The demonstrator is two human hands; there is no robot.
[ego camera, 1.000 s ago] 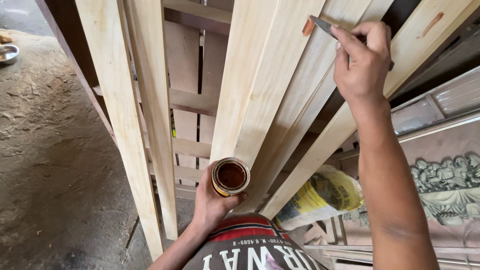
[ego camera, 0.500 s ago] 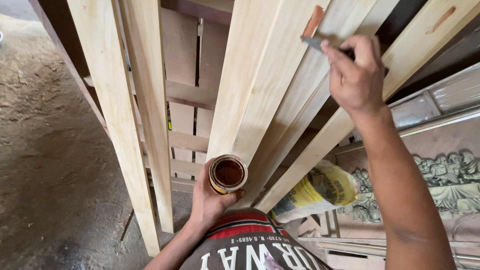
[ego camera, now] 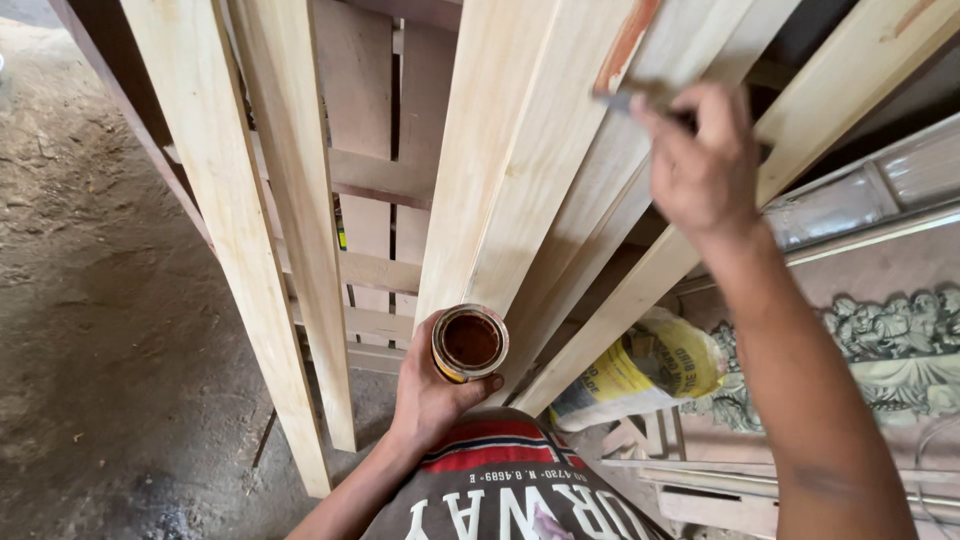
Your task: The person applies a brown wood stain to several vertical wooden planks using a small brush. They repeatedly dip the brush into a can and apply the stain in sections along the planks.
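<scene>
My left hand (ego camera: 432, 395) holds a small open tin (ego camera: 469, 343) of dark reddish-brown liquid, close to my chest. My right hand (ego camera: 700, 165) is raised at the upper right and grips a paintbrush (ego camera: 625, 98), whose blurred bristle end touches a pale wooden plank (ego camera: 530, 170). An orange-brown streak (ego camera: 628, 42) runs up that plank just above the brush. Several pale planks lean side by side in front of me, the rest of them bare wood.
Two more pale planks (ego camera: 270, 230) lean at the left over a brown slatted frame (ego camera: 375, 180). A yellow and white sack (ego camera: 645, 370) lies at the planks' foot. A carved ornamental panel (ego camera: 890, 340) sits at the right. Dirt floor (ego camera: 90, 300) spreads to the left.
My right hand has moved the brush down along the plank, and an orange-brown streak now shows above it. The tin in my left hand has stayed in place.
</scene>
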